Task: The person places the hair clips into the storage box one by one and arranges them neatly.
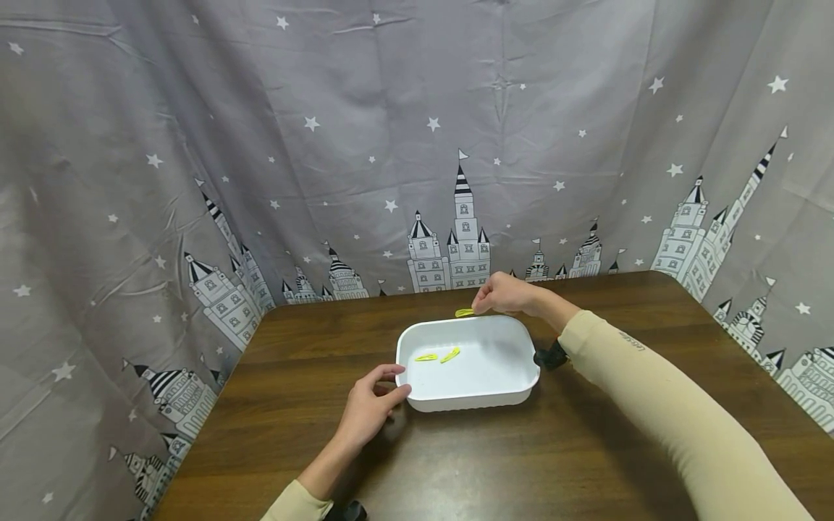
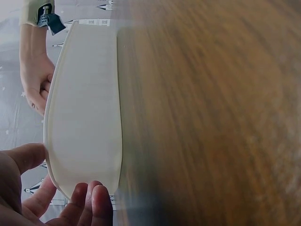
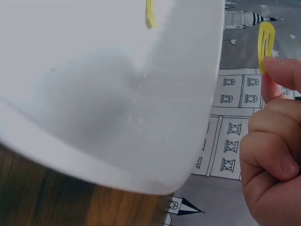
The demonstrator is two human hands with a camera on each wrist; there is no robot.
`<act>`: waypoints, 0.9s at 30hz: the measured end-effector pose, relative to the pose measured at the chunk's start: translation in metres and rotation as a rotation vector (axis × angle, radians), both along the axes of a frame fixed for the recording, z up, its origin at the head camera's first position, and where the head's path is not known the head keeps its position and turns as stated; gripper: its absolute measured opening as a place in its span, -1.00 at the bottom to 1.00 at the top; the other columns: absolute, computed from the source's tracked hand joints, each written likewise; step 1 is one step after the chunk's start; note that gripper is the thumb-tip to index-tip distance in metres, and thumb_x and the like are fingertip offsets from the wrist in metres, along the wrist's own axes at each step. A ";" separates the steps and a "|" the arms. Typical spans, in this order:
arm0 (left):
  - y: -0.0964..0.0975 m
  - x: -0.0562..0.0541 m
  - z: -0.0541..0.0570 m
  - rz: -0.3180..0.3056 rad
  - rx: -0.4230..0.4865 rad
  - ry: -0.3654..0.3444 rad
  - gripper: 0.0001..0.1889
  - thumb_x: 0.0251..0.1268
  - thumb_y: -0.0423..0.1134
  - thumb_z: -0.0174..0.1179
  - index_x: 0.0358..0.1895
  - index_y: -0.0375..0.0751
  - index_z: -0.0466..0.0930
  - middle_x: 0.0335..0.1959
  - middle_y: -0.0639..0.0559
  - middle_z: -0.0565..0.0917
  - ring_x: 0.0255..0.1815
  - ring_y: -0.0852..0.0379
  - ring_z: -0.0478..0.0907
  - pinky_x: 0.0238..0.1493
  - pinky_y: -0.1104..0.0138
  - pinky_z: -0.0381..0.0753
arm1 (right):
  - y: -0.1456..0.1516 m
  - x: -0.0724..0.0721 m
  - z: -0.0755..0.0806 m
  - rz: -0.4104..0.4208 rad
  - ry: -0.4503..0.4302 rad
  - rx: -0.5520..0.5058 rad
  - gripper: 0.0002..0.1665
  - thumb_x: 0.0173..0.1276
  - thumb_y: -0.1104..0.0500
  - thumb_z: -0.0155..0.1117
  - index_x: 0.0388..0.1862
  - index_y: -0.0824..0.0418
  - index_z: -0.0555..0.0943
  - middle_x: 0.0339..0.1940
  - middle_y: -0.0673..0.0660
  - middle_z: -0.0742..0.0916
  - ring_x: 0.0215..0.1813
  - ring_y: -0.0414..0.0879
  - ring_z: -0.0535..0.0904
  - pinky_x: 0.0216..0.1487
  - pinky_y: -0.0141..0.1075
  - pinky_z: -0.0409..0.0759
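A white rectangular tub (image 1: 465, 402) with rounded corners stands on the table. Two yellow snap hair clips (image 1: 450, 355) lie on its floor, toward the left. My left hand (image 1: 369, 405) grips the tub's left end, thumb and fingers at the rim; the left wrist view shows the tub's outer wall (image 2: 84, 103) beside the fingers. Just above the far rim, my right hand (image 1: 511, 295) pinches another yellow hair clip (image 3: 266, 40) by one end between thumb and forefinger. The other fingers of that hand are curled in.
The brown wooden table (image 1: 293, 405) extends around the tub on all sides. A grey curtain (image 1: 365, 145) printed with castles and stars hangs behind the far edge and at both sides. Dark wrist straps (image 1: 552, 356) sit at the sleeve ends.
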State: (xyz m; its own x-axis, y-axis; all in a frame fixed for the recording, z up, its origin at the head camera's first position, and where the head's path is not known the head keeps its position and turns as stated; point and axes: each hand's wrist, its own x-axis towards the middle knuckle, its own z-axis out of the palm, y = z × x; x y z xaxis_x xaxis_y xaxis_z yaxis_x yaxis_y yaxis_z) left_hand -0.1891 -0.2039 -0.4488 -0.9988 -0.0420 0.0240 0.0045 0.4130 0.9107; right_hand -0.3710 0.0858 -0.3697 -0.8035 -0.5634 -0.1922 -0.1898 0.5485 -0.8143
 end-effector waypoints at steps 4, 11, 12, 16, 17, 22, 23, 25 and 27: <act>0.000 0.000 0.000 0.000 0.001 -0.001 -0.63 0.29 -0.17 0.39 0.12 -0.15 0.63 -0.01 -0.14 0.67 -0.31 0.09 0.59 -0.40 0.30 0.60 | -0.005 -0.002 -0.004 -0.006 0.000 0.043 -0.82 0.34 0.21 0.36 -0.16 0.30 0.74 -0.55 0.02 0.64 -0.72 -0.26 0.13 -0.65 -0.39 0.10; 0.000 -0.001 0.000 0.000 -0.004 0.000 -0.63 0.29 -0.17 0.38 0.12 -0.15 0.63 -0.01 -0.15 0.67 -0.30 0.08 0.59 -0.41 0.31 0.60 | -0.009 -0.002 -0.010 0.015 -0.014 0.090 -0.80 0.33 0.21 0.36 -0.14 0.30 0.74 -0.10 0.19 0.78 -0.72 -0.27 0.16 -0.65 -0.41 0.13; 0.000 -0.001 0.000 0.000 -0.006 0.001 -0.64 0.29 -0.17 0.38 0.12 -0.15 0.63 -0.01 -0.14 0.67 -0.30 0.07 0.60 -0.41 0.31 0.60 | -0.010 -0.001 -0.011 0.015 -0.018 0.090 -0.79 0.33 0.22 0.36 -0.13 0.31 0.74 -0.09 0.17 0.77 -0.72 -0.26 0.16 -0.65 -0.40 0.13; 0.000 0.000 -0.001 -0.001 -0.009 0.005 -0.64 0.29 -0.17 0.38 0.12 -0.15 0.64 -0.01 -0.14 0.67 -0.29 0.06 0.60 -0.40 0.30 0.61 | -0.012 0.000 -0.013 0.004 -0.024 0.092 -0.78 0.33 0.21 0.37 -0.12 0.32 0.74 -0.06 0.12 0.76 -0.72 -0.26 0.14 -0.65 -0.40 0.11; 0.000 0.001 -0.001 -0.002 -0.009 0.004 -0.64 0.29 -0.17 0.38 0.12 -0.15 0.64 -0.01 -0.14 0.67 -0.28 0.06 0.60 -0.40 0.30 0.61 | -0.012 0.000 -0.014 0.003 -0.021 0.093 -0.78 0.34 0.21 0.36 -0.12 0.32 0.74 -0.08 0.11 0.76 -0.71 -0.26 0.14 -0.65 -0.40 0.11; 0.000 0.001 -0.001 -0.002 -0.010 0.002 -0.64 0.30 -0.16 0.38 0.12 -0.14 0.64 -0.01 -0.13 0.67 -0.28 0.07 0.61 -0.40 0.29 0.61 | -0.011 -0.002 -0.018 -0.001 -0.013 0.082 -0.75 0.35 0.20 0.36 -0.09 0.34 0.73 -0.26 0.15 0.75 -0.73 -0.26 0.13 -0.65 -0.40 0.10; 0.000 0.001 -0.001 -0.003 -0.010 0.003 -0.63 0.30 -0.16 0.38 0.13 -0.15 0.63 0.00 -0.14 0.67 -0.28 0.08 0.61 -0.40 0.29 0.62 | -0.010 -0.002 -0.019 0.002 -0.010 0.081 -0.74 0.35 0.19 0.36 -0.09 0.34 0.73 -0.28 0.16 0.75 -0.73 -0.27 0.13 -0.66 -0.40 0.10; 0.000 0.000 -0.001 -0.004 -0.010 0.004 -0.63 0.29 -0.16 0.38 0.13 -0.15 0.63 0.00 -0.14 0.67 -0.28 0.08 0.61 -0.40 0.28 0.62 | -0.008 -0.002 -0.019 0.007 -0.006 0.081 -0.74 0.36 0.18 0.36 -0.09 0.33 0.73 -0.26 0.17 0.75 -0.74 -0.27 0.14 -0.66 -0.40 0.10; 0.000 0.000 -0.001 -0.005 -0.010 0.003 -0.63 0.29 -0.16 0.38 0.13 -0.15 0.64 0.00 -0.14 0.67 -0.28 0.08 0.61 -0.40 0.27 0.62 | -0.005 -0.002 -0.018 0.004 -0.001 0.076 -0.75 0.36 0.17 0.36 -0.10 0.32 0.74 -0.19 0.15 0.76 -0.73 -0.26 0.15 -0.66 -0.39 0.11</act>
